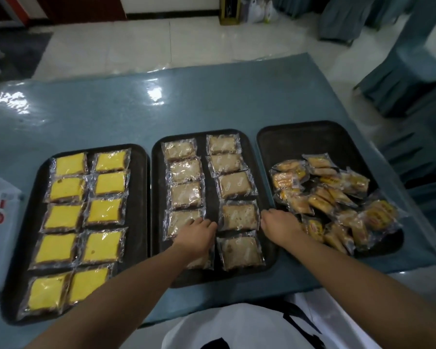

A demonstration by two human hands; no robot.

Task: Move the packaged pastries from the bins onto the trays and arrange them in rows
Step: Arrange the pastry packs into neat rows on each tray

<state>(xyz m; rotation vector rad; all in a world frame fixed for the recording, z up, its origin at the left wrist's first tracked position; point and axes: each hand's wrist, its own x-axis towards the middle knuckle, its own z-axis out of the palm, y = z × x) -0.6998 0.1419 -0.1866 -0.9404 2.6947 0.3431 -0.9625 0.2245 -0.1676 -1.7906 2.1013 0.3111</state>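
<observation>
**A:** Head view, and three dark trays are being shown side by side on the blue table (212, 96). The left tray (141, 197) is being filled by yellow cakes (103, 212), laid flat in two neat columns, presumably so each pack can be seen and counted.

**B:** The same layout is being followed on the middle tray (212, 192): brown cakes (185, 195) are being kept in two columns, wrappers nearly touching. The near end of the left column is being hidden by the forearm.

**A:** The right tray (300, 139) is being treated differently. The small orange packs (337, 197) are being left in a loose, overlapping heap, so by the look of it that is the tray not yet sorted into rows.

**B:** The hands now. The left hand (199, 231) is being rested on the fourth brown cake of the left column, fingers spread fairly flat and pressing down; nothing is being gripped, as far as can be judged. Probably a pack is being nudged straight.

**A:** The right hand (280, 222) is being held at the border between the middle and right trays, beside the heap's near edge. Its fingers are being curled downward, but whether a pack is being pinched underneath cannot be told.

**B:** No bins are being shown in this view, only a white bag (0, 210) at the far left
</observation>
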